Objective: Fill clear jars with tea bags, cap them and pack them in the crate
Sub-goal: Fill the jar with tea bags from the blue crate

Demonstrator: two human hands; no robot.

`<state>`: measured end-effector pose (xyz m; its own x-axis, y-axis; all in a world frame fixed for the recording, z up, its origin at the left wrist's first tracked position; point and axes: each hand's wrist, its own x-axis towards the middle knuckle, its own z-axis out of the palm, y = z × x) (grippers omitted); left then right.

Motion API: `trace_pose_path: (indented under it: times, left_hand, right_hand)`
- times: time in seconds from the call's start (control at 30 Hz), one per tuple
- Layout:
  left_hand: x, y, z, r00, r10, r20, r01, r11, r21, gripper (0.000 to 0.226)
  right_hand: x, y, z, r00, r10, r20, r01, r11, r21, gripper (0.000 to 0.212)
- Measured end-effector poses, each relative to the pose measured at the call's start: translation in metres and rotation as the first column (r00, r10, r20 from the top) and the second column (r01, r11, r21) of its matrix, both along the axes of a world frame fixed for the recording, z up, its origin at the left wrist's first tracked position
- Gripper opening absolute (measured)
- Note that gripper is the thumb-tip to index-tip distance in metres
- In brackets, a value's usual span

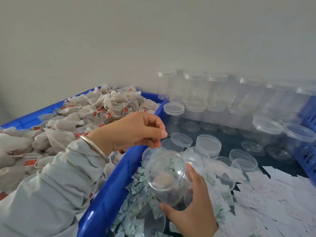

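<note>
- Nearest you, your right hand [191, 205] wraps the body of an open clear jar [168, 177], thumb low on the near wall and fingers round the far side. The mouth tilts toward you and the jar looks empty. Judge it light, thin-walled and slick: hold it at mid-body as now, and squeeze only lightly, since a wall like this probably flexes.
- Beneath that hand lie small green-printed paper packets [136, 182]; to its right, a spread of white paper slips [273, 194]. Both are loose and would likely slide underfoot of a jar set down on them.
- To the left of the jar, your left hand [135, 130], a bangle [95, 147] at the wrist, hovers over the rim of the blue crate [109, 190]. Its fingers are curled with the tips drawn together just above the jar mouth; whether they pinch anything cannot be told.
- Behind the left hand, tea bags [95, 113] are heaped in that crate. They appear soft, light and stringed, with red tags; take them by the pouch, as strings may tangle.
- Beyond the right hand, loose clear lids [207, 144] lie scattered: shallow, stiff, best gripped by the rim.
- Farthest, capped empty jars [196, 89] stand stacked in rows against the wall [153, 31].
</note>
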<state>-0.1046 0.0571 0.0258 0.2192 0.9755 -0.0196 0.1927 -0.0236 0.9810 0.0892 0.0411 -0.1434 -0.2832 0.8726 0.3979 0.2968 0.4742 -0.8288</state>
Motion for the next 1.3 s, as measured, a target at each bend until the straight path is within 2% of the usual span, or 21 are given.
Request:
trace_pose_path:
  times: [0.07,0.17,0.23,0.3,0.33,0.4,0.47,0.5,0.53,0.67,0.73,0.8,0.93,1.0,1.13,1.3]
  left_hand:
    - [0.0,0.001,-0.001,1.0,0.014,0.005,-0.014,1.0,0.008,0.002]
    - [-0.008,0.006,-0.002,0.994,0.102,0.03,-0.104,0.994,0.036,0.015]
    - [-0.021,0.014,-0.005,0.969,0.242,0.043,-0.244,0.969,0.048,0.018]
    - [-0.039,0.022,-0.011,0.909,0.415,-0.03,-0.411,0.907,0.09,0.014]
    - [-0.051,0.026,-0.015,0.858,0.5,-0.118,-0.485,0.864,0.137,0.013]
    - [-0.075,0.032,-0.025,0.691,0.59,-0.418,-0.532,0.806,0.26,0.012]
    - [-0.094,0.035,-0.036,0.461,0.482,-0.745,-0.451,0.85,0.27,0.012]
    - [-0.1,0.035,-0.041,0.377,0.394,-0.838,-0.42,0.879,0.224,0.014]
    - [-0.104,0.036,-0.046,0.337,0.319,-0.886,-0.405,0.898,0.17,0.015]
    - [-0.094,0.039,-0.062,0.449,0.227,-0.864,-0.374,0.926,0.049,0.021]
    - [-0.085,0.043,-0.069,0.388,0.182,-0.903,-0.321,0.946,0.052,0.027]
    - [-0.08,0.045,-0.075,0.337,0.209,-0.918,-0.312,0.945,0.101,0.027]
    - [-0.082,0.044,-0.071,0.342,0.27,-0.9,-0.343,0.928,0.148,0.017]
    - [-0.082,0.043,-0.064,0.334,0.301,-0.893,-0.344,0.921,0.182,0.024]
    - [-0.078,0.042,-0.046,0.428,0.424,-0.798,-0.392,0.883,0.259,0.026]
    - [-0.066,0.037,-0.028,0.558,0.568,-0.605,-0.457,0.819,0.347,0.031]
  right_hand:
    - [0.001,0.0,0.0,1.0,0.016,-0.003,-0.016,0.999,-0.036,0.112]
    - [0.003,0.002,-0.001,0.998,0.038,-0.04,-0.041,0.996,-0.081,0.115]
    - [0.004,0.003,-0.002,0.997,0.036,-0.064,-0.042,0.995,-0.095,0.117]
    - [0.004,0.002,-0.001,0.996,0.034,-0.087,-0.043,0.994,-0.099,0.116]
    - [0.004,0.002,-0.001,0.994,0.035,-0.099,-0.045,0.994,-0.098,0.116]
    - [0.004,0.001,-0.001,0.994,0.033,-0.106,-0.043,0.995,-0.089,0.115]
    - [0.003,0.0,0.001,0.995,0.034,-0.098,-0.042,0.996,-0.082,0.114]
    - [0.002,0.0,0.001,0.995,0.04,-0.096,-0.048,0.996,-0.082,0.114]
    - [0.002,0.0,0.001,0.994,0.047,-0.099,-0.055,0.995,-0.082,0.114]
    - [0.002,0.0,0.001,0.992,0.048,-0.113,-0.058,0.995,-0.081,0.113]
    - [0.002,0.0,0.001,0.994,0.039,-0.107,-0.047,0.996,-0.075,0.113]
    - [0.002,0.0,0.0,0.993,0.036,-0.116,-0.044,0.996,-0.072,0.113]
    - [0.002,0.0,0.001,0.992,0.023,-0.123,-0.032,0.997,-0.072,0.113]
    - [0.002,0.001,0.0,0.992,0.024,-0.12,-0.034,0.996,-0.079,0.113]
    - [0.002,0.0,0.0,0.996,0.022,-0.09,-0.029,0.997,-0.078,0.113]
    - [0.003,0.001,-0.002,0.993,0.051,-0.108,-0.061,0.995,-0.085,0.112]
